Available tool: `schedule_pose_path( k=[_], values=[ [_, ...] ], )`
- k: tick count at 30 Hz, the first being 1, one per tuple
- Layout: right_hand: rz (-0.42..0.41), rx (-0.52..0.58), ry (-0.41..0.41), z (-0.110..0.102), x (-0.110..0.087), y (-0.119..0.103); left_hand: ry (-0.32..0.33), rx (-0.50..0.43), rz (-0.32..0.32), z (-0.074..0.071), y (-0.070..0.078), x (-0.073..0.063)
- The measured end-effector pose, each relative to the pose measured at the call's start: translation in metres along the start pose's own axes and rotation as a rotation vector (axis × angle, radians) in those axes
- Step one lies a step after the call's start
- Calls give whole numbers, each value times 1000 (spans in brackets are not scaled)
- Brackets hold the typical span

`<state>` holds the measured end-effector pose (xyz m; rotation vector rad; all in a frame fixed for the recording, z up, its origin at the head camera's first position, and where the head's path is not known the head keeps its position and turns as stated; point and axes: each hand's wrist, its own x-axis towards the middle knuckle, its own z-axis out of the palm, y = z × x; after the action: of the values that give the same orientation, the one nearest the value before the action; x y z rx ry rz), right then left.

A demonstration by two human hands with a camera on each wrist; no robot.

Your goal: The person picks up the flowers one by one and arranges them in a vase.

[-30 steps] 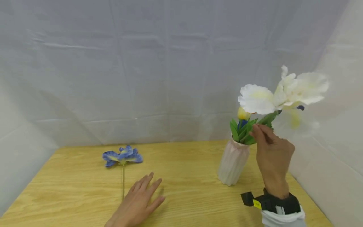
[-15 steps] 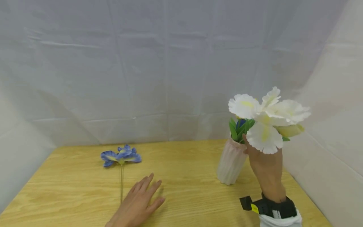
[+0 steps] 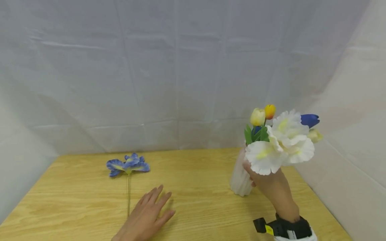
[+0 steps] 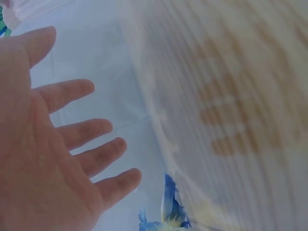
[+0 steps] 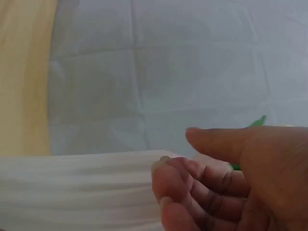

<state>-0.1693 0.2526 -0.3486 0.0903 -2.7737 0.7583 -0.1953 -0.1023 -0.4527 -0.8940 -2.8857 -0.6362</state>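
A white ribbed vase [image 3: 239,174] stands on the right of the table. From it rises a big white iris [image 3: 280,147], its bloom drooping to the right in front of my right hand [image 3: 272,187]. That hand is beside the vase's upper part; in the right wrist view its thumb stands apart from loosely bent fingers [image 5: 175,185], with nothing visible between them. Whether it touches the vase is unclear. My left hand [image 3: 147,211] lies low over the table, palm down, fingers spread. Left of it, a blue iris [image 3: 129,164] lies with its stem toward me.
Tulips share the vase: a cream one [image 3: 257,117], an orange-yellow one [image 3: 269,111] and a dark blue one [image 3: 309,120], with green leaves [image 3: 248,134]. Behind the wooden table [image 3: 196,187] hangs a pale cloth [image 3: 181,83]. More cloth [image 3: 356,150] borders the right side.
My right hand has come down and left along the vase, letting go of the white iris. The bloom has sunk lower, uncovering the tulips. My left hand stays in place.
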Motion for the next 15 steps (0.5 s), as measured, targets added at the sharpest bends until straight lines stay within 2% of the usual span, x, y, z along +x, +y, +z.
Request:
schedule_pose_path(
  k=[3, 5, 7, 11, 15],
  values=[
    [-6, 105, -46, 19, -1, 4, -6, -7, -13, -2, -2, -3],
    [167, 307, -61, 31, -2, 4, 1, 10, -20, -3, -3, -6],
    [185, 339, -86, 43, -2, 4, 15, 34, -21, -4, -4, -9],
    [153, 277, -131, 64, -4, 1, 43, 73, -18, -8, -5, -14],
    [127, 315, -187, 86, -6, -1, 36, 77, -39, -13, -7, -18]
  ],
)
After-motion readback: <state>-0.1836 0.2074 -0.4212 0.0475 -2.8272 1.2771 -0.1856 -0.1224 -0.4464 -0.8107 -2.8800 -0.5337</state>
